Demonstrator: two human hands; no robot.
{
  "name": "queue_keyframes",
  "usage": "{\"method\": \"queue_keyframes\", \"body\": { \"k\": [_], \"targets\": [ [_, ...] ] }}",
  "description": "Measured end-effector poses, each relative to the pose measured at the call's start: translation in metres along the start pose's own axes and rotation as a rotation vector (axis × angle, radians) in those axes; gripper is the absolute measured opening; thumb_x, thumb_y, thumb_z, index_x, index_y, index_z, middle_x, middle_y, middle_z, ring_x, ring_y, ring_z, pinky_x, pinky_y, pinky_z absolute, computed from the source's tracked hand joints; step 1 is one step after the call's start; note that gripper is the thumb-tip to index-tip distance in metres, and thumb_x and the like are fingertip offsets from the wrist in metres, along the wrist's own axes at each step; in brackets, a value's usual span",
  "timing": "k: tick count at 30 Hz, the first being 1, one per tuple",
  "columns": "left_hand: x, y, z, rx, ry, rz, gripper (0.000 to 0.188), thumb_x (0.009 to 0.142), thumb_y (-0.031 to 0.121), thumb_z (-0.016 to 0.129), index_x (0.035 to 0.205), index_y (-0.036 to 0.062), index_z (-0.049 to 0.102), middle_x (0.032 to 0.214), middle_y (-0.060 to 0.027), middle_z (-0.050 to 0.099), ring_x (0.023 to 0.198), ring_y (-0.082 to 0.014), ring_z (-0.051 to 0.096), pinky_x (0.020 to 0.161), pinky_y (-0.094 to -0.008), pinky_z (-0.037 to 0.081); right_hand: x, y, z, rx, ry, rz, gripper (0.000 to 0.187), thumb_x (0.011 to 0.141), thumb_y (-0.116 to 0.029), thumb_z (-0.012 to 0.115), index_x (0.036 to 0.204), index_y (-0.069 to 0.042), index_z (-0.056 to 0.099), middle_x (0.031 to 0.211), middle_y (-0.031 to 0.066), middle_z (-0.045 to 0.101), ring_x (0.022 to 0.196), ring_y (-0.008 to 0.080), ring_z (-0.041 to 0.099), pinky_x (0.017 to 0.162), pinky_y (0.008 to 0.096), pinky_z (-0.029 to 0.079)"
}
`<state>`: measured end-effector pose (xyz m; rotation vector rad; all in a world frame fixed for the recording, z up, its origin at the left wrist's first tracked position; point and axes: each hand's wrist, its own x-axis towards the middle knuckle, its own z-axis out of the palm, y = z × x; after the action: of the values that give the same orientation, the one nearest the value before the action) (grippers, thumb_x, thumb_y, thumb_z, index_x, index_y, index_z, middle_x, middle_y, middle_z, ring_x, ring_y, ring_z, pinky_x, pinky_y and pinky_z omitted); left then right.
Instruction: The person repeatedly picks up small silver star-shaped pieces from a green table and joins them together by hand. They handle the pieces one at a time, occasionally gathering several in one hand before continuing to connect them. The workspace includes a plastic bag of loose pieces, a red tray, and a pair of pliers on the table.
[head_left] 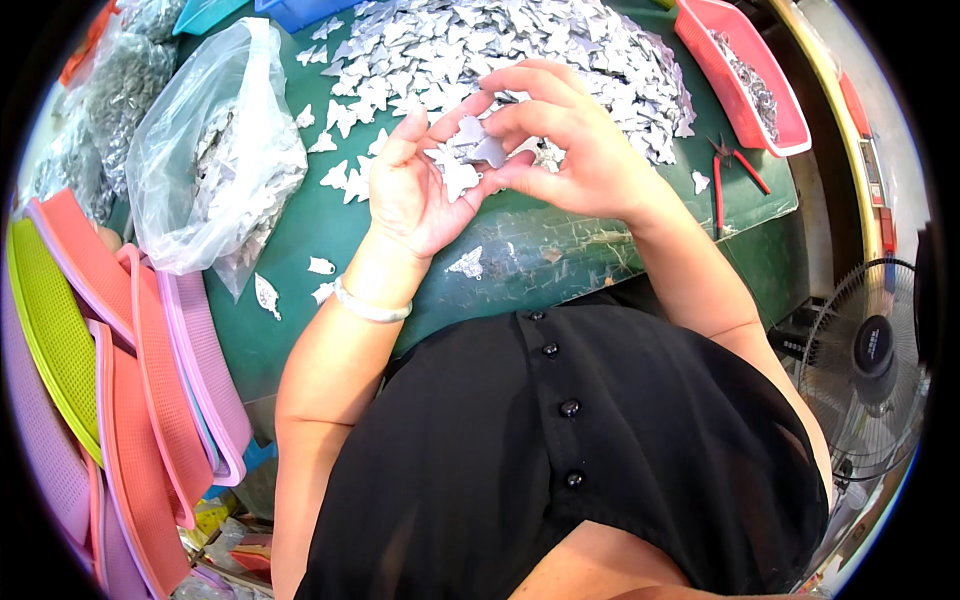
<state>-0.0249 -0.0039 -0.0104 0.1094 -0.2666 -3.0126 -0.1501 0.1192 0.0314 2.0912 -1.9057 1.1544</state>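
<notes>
My left hand is turned palm up and cupped, with a few flat silver butterfly-shaped metal charms lying in it. From the right, my right hand curls over the same spot, its thumb and fingertips closed on one silver charm. Both hands hover above the near side of a big heap of similar charms. Loose charms lie scattered to the left of the heap. Between my forearms, one more charm rests on the worn green tabletop.
A clear plastic bag with more metal pieces stands at left. Pink, purple and green plastic baskets are stacked below it. At right are a pink basket of small metal parts, red-handled pliers and a fan.
</notes>
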Motion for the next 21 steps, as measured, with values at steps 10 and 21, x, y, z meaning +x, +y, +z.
{"method": "queue_keyframes", "body": {
  "k": [10,21],
  "targets": [
    [0.001,0.002,0.0,-0.051,0.039,0.0,0.057,0.087,0.039,0.044,0.122,-0.0054,0.04,0.115,-0.0228,0.048,0.109,-0.0373,0.047,0.096,-0.051,0.035,-0.004,0.005,0.001,-0.049,0.05,0.042,0.018,0.069,-0.001,0.06,0.087,-0.005,0.059,0.105,0.0098,0.056,0.103,0.0284,0.049,0.085,0.0372,0.04],
    [-0.029,0.056,0.052,0.37,0.12,0.151,0.034,0.08,0.012,0.059,0.11,-0.0009,0.049,0.086,-0.0118,0.053,0.07,-0.0157,0.048,0.049,-0.02,0.041,-0.021,0.034,-0.015,-0.104,0.095,0.272,0.018,0.075,-0.001,0.055,0.093,-0.003,0.058,0.101,0.0095,0.058,0.094,0.0252,0.055,0.079,0.0311,0.044]
  ]
}}
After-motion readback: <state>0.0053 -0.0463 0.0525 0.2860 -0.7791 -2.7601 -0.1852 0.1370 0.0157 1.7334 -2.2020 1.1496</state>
